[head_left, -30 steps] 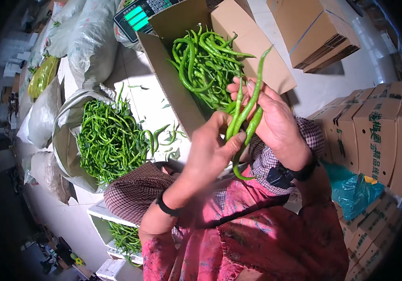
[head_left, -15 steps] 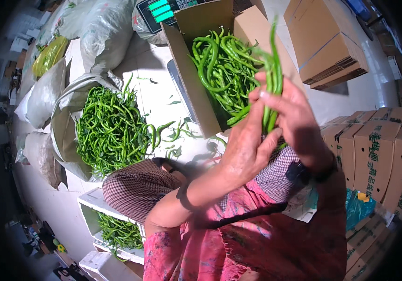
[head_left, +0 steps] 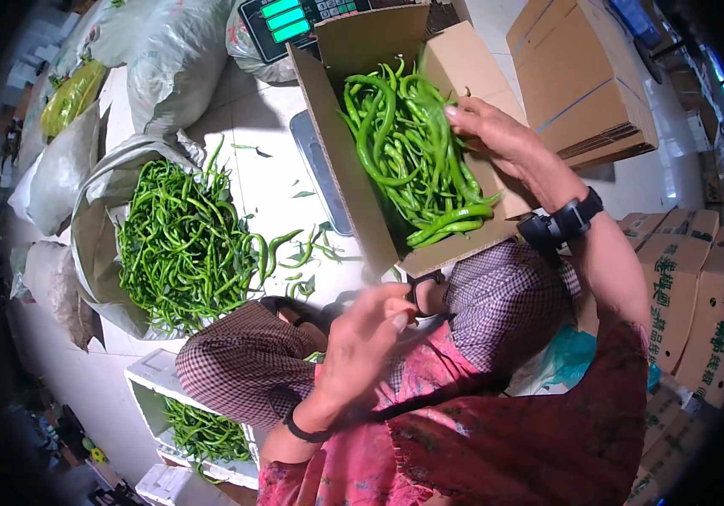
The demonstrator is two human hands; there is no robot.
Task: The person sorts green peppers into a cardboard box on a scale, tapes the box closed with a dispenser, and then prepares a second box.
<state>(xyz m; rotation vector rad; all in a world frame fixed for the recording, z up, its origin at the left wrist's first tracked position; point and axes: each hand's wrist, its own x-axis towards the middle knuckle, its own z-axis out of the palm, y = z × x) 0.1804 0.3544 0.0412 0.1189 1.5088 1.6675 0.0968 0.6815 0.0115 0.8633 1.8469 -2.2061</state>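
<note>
Now our right hand (head_left: 497, 135) has gone down into the cardboard box (head_left: 463, 63), fingers together on the long green chili peppers (head_left: 413, 160) there. Our left hand (head_left: 366, 337) hangs loose and open over our lap, holding nothing.

Box (head_left: 353, 177): matt brown corrugated cardboard.
Peppers (head_left: 413, 160): glossy, smooth green skin.
Sacks (head_left: 172, 59): crinkled, semi-sheen plastic weave.
Floor (head_left: 273, 181): smooth pale tile.
Trousers (head_left: 244, 363): checked cloth.

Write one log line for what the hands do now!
right hand: in cardboard box, on green peppers | left hand: empty, above lap | open sack: more peppers
</note>
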